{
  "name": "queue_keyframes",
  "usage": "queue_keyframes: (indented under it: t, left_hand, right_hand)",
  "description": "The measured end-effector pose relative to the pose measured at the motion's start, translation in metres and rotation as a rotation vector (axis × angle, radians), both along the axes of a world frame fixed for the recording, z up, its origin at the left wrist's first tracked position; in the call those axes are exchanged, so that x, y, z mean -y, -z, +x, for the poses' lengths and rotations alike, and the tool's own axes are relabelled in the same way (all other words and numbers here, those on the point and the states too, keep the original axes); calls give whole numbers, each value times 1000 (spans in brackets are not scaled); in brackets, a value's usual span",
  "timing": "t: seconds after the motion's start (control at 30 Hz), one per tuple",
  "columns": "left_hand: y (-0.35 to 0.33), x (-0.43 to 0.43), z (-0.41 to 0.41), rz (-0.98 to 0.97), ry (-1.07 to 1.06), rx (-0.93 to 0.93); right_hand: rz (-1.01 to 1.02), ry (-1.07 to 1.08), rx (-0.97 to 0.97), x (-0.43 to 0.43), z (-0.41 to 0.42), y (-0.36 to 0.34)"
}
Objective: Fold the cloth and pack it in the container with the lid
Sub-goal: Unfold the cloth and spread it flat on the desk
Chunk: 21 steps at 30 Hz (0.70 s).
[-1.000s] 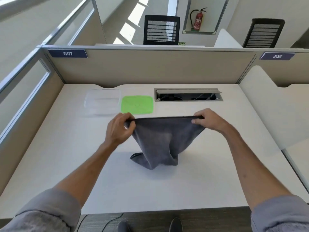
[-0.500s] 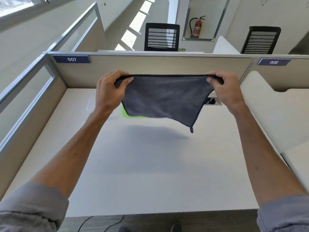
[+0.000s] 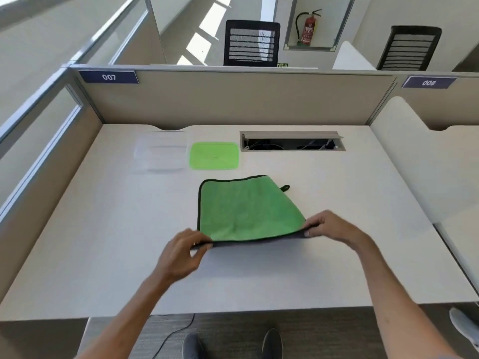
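The cloth (image 3: pixel 246 211) lies spread on the white desk (image 3: pixel 103 229), green side up, with a dark hem and a small hanging loop at its far right corner; its grey underside shows along the near edge. My left hand (image 3: pixel 184 251) pinches the near left corner. My right hand (image 3: pixel 329 226) pinches the near right corner, and that edge is lifted slightly off the desk. Beyond the cloth, a clear plastic container (image 3: pixel 160 154) stands open at the back left, with its green lid (image 3: pixel 213 155) flat on the desk just to its right.
A cable slot (image 3: pixel 291 141) with its flap up is set into the desk behind the cloth, right of the lid. Beige partition walls (image 3: pixel 233 99) close the back and left sides. A second desk (image 3: pixel 440 164) adjoins on the right.
The cloth was held up in the air by its top corners, grey side toward me. It has come down and now lies flat on the desk, green side up, both hands at its near edge.
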<state>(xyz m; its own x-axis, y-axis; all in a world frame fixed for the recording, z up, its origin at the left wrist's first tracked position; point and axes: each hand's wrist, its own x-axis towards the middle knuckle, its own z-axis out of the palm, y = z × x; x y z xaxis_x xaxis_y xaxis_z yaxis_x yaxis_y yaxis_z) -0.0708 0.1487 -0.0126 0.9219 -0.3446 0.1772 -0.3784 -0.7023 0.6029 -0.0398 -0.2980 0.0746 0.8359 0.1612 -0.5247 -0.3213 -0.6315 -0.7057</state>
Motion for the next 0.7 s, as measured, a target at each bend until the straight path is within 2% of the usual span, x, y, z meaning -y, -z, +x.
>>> queue_keyframes:
  t: [0.17, 0.33, 0.4, 0.47, 0.57, 0.63, 0.7]
  left_hand:
    - [52, -18, -48, 174, 27, -102]
    - [61, -34, -62, 246, 95, -94]
    - [61, -36, -62, 266, 109, -91]
    - [61, -34, -59, 285, 109, -90]
    - [62, -24, -52, 353, 155, -75]
    - [68, -16, -50, 416, 173, -89]
    - [76, -8, -48, 460, 164, -138]
  right_hand:
    - [-186, -146, -229, -18, -43, 60]
    - [-137, -187, -352, -24, -52, 71]
    - [-94, -97, -238, -28, -42, 67]
    - [-87, 108, -28, -32, -25, 66]
    - [-257, 374, 230, -40, 7, 63]
    - [-391, 395, 291, -48, 24, 61]
    - [-508, 240, 289, -57, 33, 68]
